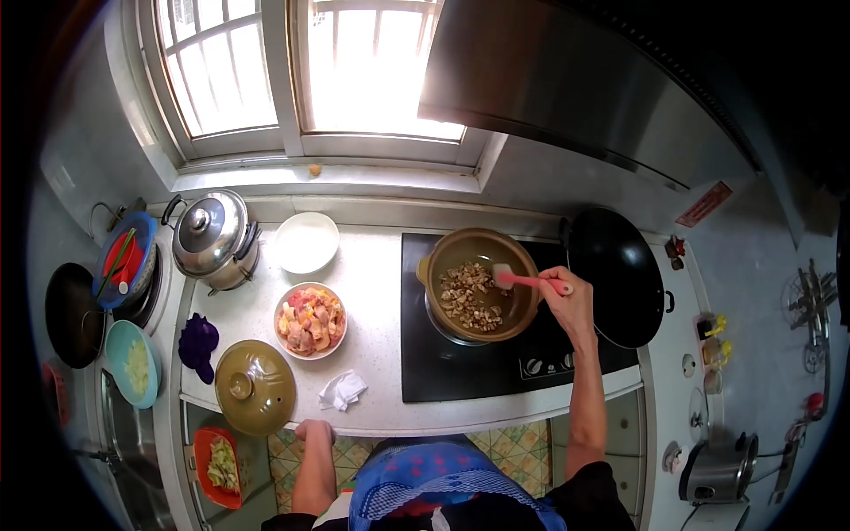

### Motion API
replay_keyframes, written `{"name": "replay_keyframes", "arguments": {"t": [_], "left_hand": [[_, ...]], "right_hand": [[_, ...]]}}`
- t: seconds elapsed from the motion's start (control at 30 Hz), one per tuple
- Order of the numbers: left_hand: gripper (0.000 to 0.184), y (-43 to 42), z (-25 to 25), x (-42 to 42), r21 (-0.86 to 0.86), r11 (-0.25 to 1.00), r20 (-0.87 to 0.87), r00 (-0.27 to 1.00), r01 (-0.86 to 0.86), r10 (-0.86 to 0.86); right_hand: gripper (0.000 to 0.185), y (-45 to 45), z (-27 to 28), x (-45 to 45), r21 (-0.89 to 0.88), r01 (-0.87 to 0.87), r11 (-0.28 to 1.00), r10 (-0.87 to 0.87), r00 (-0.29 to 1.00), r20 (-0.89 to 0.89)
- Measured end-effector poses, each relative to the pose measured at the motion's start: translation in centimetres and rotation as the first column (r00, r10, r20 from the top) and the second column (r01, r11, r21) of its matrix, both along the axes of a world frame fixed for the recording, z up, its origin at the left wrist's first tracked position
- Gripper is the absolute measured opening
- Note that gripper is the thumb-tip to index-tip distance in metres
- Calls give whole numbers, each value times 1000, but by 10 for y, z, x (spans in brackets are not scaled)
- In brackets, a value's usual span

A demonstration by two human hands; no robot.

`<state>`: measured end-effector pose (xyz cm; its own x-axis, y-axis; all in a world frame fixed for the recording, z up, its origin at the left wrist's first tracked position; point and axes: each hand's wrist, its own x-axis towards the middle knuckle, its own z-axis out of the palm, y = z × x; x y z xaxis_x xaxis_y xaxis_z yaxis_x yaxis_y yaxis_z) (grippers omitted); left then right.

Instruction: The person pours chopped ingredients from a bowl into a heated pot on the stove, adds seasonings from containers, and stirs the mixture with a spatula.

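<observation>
My right hand (567,305) grips the pink handle of a spatula (522,280). The spatula's pale head dips into a brown clay pot (425,270) on the stove. Inside the pot lie small browned chopped pieces (469,296), mostly toward the left and bottom. At the counter's front edge, my left hand (316,431) is curled closed with nothing visible in it. Close to it are a brown domed lid (257,389) and a crumpled white cloth (342,389). A white bowl of raw meat pieces (310,321) sits farther back.
A black wok (615,279) stands right of the pot on the cooktop (460,380). Leftward are a steel pot (211,232), a white bowl (307,242), a purple cloth (197,346), a turquoise bowl (150,376) and an orange container (212,496). A range hood (567,97) hangs above.
</observation>
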<state>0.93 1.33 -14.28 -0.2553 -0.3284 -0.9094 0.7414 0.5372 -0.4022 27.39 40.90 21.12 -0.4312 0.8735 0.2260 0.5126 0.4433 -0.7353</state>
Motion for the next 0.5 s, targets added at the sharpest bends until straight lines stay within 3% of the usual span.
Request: {"name": "replay_keyframes", "arguments": {"t": [0.1, 0.2, 0.23, 0.33, 0.4, 0.5], "left_hand": [[31, -1, -2, -1, 7, 1000, 4, 1000, 16, -16], [30, -1, -6, -3, 10, 1000, 0, 1000, 26, -26], [30, -1, -7, -3, 9, 1000, -2, 1000, 30, -30], [28, -3, -16, -4, 6, 999, -2, 999, 35, -35], [28, -5, -22, -6, -2, 999, 3, 999, 45, -45], [27, -6, -24, -8, -7, 999, 2, 999, 51, -51]], "right_hand": [[15, 12, -5, 1, 204, -160, 966, 130, 980, 151], [15, 19, -22, 6, 259, -229, 938, 179, 963, 204], [16, 12, -14, 7, 190, -221, 957, 159, 943, 294], [16, -9, 6, 9, 42, -168, 985, 145, 934, 325], [15, -13, 18, 5, -12, -125, 992, 122, 938, 324], [17, -6, 17, 2, 186, -191, 964, 166, 976, 142]]}}
